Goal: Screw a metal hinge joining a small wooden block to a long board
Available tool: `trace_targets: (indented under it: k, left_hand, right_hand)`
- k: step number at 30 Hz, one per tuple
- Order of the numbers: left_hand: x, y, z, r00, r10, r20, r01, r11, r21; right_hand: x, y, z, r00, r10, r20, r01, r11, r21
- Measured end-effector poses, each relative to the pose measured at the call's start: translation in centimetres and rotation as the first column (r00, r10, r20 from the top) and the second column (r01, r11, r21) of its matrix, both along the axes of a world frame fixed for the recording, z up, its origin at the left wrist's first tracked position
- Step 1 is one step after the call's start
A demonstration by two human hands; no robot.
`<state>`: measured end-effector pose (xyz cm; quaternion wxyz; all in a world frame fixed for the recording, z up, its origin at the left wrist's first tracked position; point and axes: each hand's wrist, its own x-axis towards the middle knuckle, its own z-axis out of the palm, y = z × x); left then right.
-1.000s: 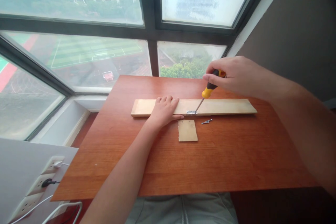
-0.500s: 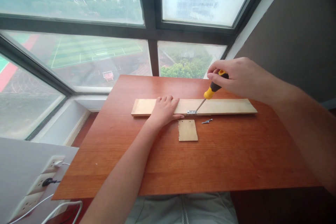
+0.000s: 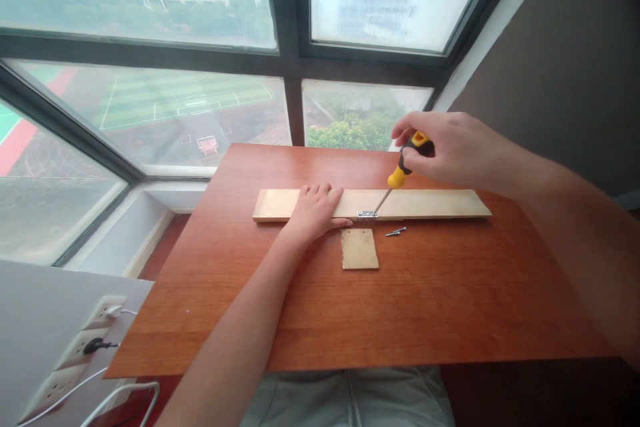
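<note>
A long pale wooden board [image 3: 430,203] lies across the table. My left hand [image 3: 316,208] is pressed over it, fingers reaching its far edge and thumb along the near edge, gripping it. To the right of that thumb, a small silver metal hinge [image 3: 367,214] sits at the board's near edge. My right hand [image 3: 440,143] is closed around the handle of a yellow and black screwdriver [image 3: 397,178]. The screwdriver slants down to the left, its tip at the hinge's right end; the exact contact is too small to tell.
On the reddish-brown table [image 3: 450,300], in front of the board, lie a small wooden piece [image 3: 360,250] with two holes and a few loose screws [image 3: 396,231]. Windows [image 3: 190,100] rise behind. Plugged-in cords [image 3: 95,345] hang at the lower left.
The fingers of my right hand have shifted on the screwdriver handle, with the index finger lifted slightly. My left hand and the board stay in place; the view has moved a little.
</note>
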<state>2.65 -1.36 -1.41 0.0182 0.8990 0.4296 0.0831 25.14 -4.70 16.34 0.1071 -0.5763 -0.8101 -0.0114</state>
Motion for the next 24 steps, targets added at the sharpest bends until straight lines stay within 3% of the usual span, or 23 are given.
trace_targets:
  k: [3, 8, 14, 19, 24]
  left_hand:
    - [-0.01, 0.00, 0.01, 1.000, 0.000, 0.008, 0.000, 1.000, -0.002]
    - [0.05, -0.03, 0.10, 1.000, -0.002, -0.003, 0.002, 1.000, 0.009]
    - [0.06, 0.01, 0.11, 1.000, 0.003, -0.009, -0.003, 1.000, 0.011]
    - [0.07, 0.02, 0.25, 1.000, -0.002, -0.013, 0.002, 1.000, 0.003]
    - [0.08, -0.04, 0.29, 1.000, 0.001, -0.019, -0.001, 1.000, 0.010]
  right_hand:
    - [0.03, -0.15, 0.22, 0.999, 0.031, -0.017, -0.032, 0.999, -0.040]
    - [0.00, -0.06, 0.21, 0.995, -0.093, 0.046, 0.094, 0.996, -0.008]
    - [0.11, -0.05, 0.11, 1.000, 0.007, -0.004, -0.007, 1.000, -0.019]
    - [0.05, -0.03, -0.17, 0.993, -0.106, 0.044, 0.104, 0.994, 0.039]
    - [0.00, -0.24, -0.07, 1.000, -0.003, -0.023, 0.004, 1.000, 0.014]
